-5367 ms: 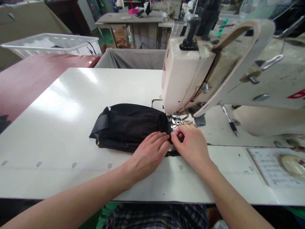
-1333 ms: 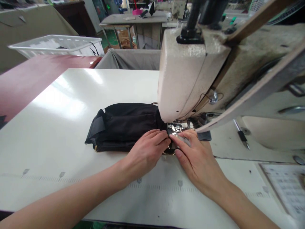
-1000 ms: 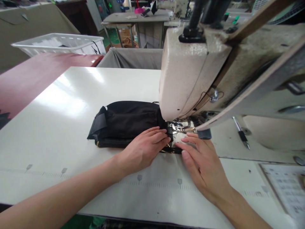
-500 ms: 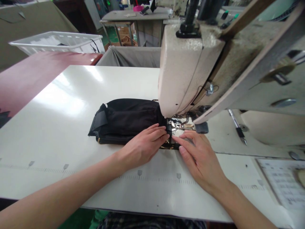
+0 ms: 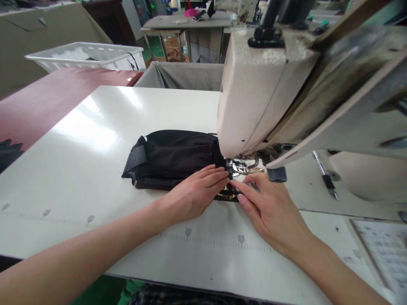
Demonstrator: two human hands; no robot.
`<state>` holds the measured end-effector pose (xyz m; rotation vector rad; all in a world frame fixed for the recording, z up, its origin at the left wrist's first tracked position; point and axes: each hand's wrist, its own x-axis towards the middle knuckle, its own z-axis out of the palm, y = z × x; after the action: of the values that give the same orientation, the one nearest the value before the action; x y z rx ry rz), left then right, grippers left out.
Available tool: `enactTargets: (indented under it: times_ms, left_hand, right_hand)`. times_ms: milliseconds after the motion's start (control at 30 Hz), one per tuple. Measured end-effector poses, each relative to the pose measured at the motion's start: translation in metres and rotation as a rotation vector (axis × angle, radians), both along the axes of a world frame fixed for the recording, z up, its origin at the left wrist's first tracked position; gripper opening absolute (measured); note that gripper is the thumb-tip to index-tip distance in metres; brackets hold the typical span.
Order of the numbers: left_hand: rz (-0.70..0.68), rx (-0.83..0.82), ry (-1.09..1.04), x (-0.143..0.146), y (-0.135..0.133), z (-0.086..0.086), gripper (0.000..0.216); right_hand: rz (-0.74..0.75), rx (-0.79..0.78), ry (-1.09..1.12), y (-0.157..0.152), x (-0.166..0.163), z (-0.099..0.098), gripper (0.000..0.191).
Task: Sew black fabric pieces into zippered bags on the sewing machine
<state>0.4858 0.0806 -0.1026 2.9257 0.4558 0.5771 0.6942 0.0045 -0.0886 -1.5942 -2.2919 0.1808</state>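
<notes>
The fingers (image 5: 218,177) of the left hand (image 5: 195,195) lie close together, almost flat, on the near right end of a black pouch (image 5: 178,152). Just right of them, the right hand (image 5: 270,207) has its index finger and thumb slightly parted, the index tip beside the left fingertips at the pouch's edge, the thumb by a brass zipper (image 5: 226,196); whether the two pinch any cloth is unclear.

Just beyond both sets of fingertips is a metal presser foot (image 5: 243,169), with the pale head of a sewing machine (image 5: 254,93) rising above it. Leftward from the fingers the pouch stretches across the white tabletop (image 5: 79,182) to a grey strip (image 5: 138,156) at its far end. On the near side of the fingers runs a printed ruler scale (image 5: 213,241).

Well right of the right fingers lies a pen (image 5: 324,176), and nearer the wearer a sheet (image 5: 383,250), its print too blurred to read. Far beyond the fingers, to the left, sits a white basket (image 5: 92,55).
</notes>
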Motion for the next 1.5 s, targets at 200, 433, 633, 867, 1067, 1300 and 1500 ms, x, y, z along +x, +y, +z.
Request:
enactTargets:
  times_ms: [200, 433, 633, 867, 1067, 1300, 1500]
  left_hand:
    - [-0.002, 0.010, 0.018, -0.002, 0.009, 0.005, 0.035]
    - [-0.022, -0.042, -0.037, -0.004, 0.015, 0.004, 0.032]
    - [-0.003, -0.065, -0.075, 0.002, 0.034, 0.000, 0.031]
    - [0.022, -0.078, -0.108, 0.004, 0.039, -0.006, 0.030]
    - [0.058, -0.107, -0.166, 0.007, 0.038, -0.006, 0.026]
    - [0.099, -0.177, -0.206, 0.010, 0.037, -0.004, 0.023]
    - [0.090, -0.183, -0.249, 0.011, 0.038, -0.005, 0.023]
  right_hand:
    - [0.011, 0.036, 0.032, 0.005, 0.000, -0.007, 0.034]
    - [0.012, 0.058, 0.039, 0.009, 0.000, -0.008, 0.032]
    - [-0.002, 0.092, 0.034, 0.008, -0.001, -0.009, 0.035]
    - [-0.047, 0.107, 0.050, 0.004, -0.003, -0.008, 0.032]
    - [-0.051, 0.092, 0.067, 0.005, -0.003, -0.009, 0.031]
    - [-0.059, 0.077, 0.099, 0.006, -0.002, -0.009, 0.031]
    - [-0.051, 0.094, 0.118, 0.007, -0.002, -0.010, 0.028]
